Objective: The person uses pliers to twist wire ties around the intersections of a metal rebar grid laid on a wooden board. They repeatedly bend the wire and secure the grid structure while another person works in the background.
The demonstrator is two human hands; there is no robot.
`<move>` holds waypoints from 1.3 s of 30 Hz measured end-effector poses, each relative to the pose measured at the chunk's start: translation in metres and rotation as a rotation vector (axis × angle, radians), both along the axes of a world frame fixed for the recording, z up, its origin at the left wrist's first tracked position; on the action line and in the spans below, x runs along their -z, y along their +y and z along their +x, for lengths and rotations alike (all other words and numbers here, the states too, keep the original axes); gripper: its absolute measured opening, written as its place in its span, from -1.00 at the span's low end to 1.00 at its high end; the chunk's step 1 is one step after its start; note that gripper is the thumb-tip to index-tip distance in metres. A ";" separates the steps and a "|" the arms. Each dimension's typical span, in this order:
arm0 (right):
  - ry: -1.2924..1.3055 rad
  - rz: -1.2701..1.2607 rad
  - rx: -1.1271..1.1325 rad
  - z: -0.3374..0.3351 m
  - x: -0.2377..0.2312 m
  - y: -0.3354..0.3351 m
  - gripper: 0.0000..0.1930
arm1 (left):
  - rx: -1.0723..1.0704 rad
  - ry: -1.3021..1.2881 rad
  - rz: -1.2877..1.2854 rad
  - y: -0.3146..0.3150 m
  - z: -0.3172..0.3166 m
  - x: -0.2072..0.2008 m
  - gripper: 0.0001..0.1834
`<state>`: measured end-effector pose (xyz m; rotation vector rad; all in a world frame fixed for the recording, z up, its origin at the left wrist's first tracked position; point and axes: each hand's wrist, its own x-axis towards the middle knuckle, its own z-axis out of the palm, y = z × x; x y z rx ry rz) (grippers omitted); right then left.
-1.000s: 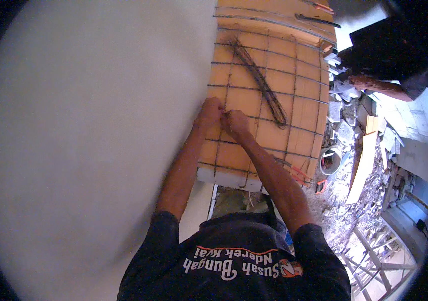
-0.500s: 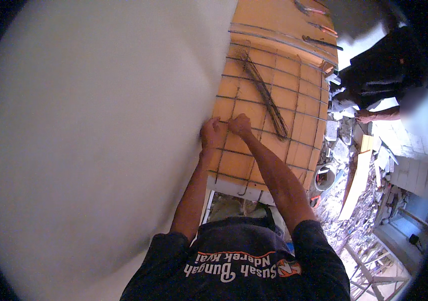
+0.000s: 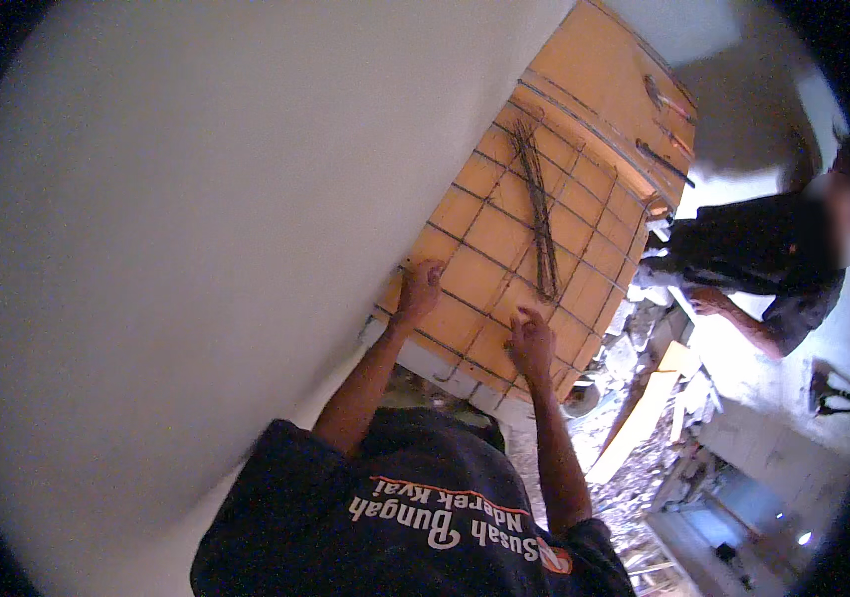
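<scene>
A grid of thin steel rods (image 3: 495,202) lies over orange boards (image 3: 472,269). At the wall side, my left hand (image 3: 419,291) is at a crossing rod, its fingers bent around that rod; the underside of the grip is hidden. My right hand (image 3: 532,348) hovers over the near part of the grid, thumb and fingers apart, with nothing in it. Just beyond it, a long bundle of thin dark wires (image 3: 541,224) rests slantwise on the grid.
A pale wall (image 3: 226,229) rises close on my left. Hand tools, among them a hammer (image 3: 656,95), lie on the far boards. Another person (image 3: 753,244) is at the right. Rubble (image 3: 634,438), a bucket (image 3: 582,400) and a plank (image 3: 634,423) are on the floor.
My right hand has left the rod beside my left hand and moved right and nearer, its fingers opening. The view has turned. The other person's arm and head have shifted.
</scene>
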<state>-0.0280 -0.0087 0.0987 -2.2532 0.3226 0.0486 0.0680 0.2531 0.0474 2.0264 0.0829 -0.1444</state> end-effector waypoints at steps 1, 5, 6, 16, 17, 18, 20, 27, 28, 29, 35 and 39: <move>-0.213 -0.202 -0.086 -0.031 -0.013 -0.015 -0.52 | 0.006 0.027 0.011 0.001 -0.006 0.000 -0.76; -0.110 -0.436 -0.258 -0.099 -0.029 -0.046 -0.46 | -0.022 -0.119 -0.031 0.000 -0.010 0.016 -0.75; 0.001 -0.344 -0.293 -0.112 -0.004 -0.067 -0.45 | -0.027 -0.147 -0.035 -0.006 -0.010 0.016 -0.74; 0.239 -0.172 -0.382 -0.093 -0.014 -0.081 -0.58 | -0.132 -0.223 0.263 -0.038 0.018 -0.014 -0.69; 0.301 -0.094 -0.322 -0.092 -0.014 -0.086 -0.58 | -0.174 0.037 0.135 -0.046 0.029 -0.014 -0.71; 0.273 -0.097 -0.288 -0.095 -0.015 -0.090 -0.58 | -0.208 0.297 0.003 -0.055 0.042 -0.013 -0.72; 0.212 -0.090 -0.240 -0.095 -0.020 -0.085 -0.59 | -0.378 0.642 -0.546 -0.073 0.048 0.009 -0.75; 0.330 0.344 0.137 -0.118 -0.025 -0.067 -0.67 | -1.031 0.482 -2.172 -0.139 0.054 0.049 -0.70; 0.322 0.388 0.198 -0.119 -0.032 -0.058 -0.67 | -1.006 0.400 -2.270 -0.139 0.054 0.057 -0.68; 0.339 0.387 0.184 -0.119 -0.040 -0.049 -0.66 | -0.934 0.344 -2.336 -0.136 0.054 0.069 -0.66; 0.347 0.390 0.236 -0.142 -0.038 -0.052 -0.66 | -0.763 0.280 -2.562 -0.147 0.049 0.071 -0.62; 0.384 0.360 0.264 -0.150 -0.035 -0.059 -0.66 | -0.785 0.360 -2.588 -0.146 0.045 0.052 -0.62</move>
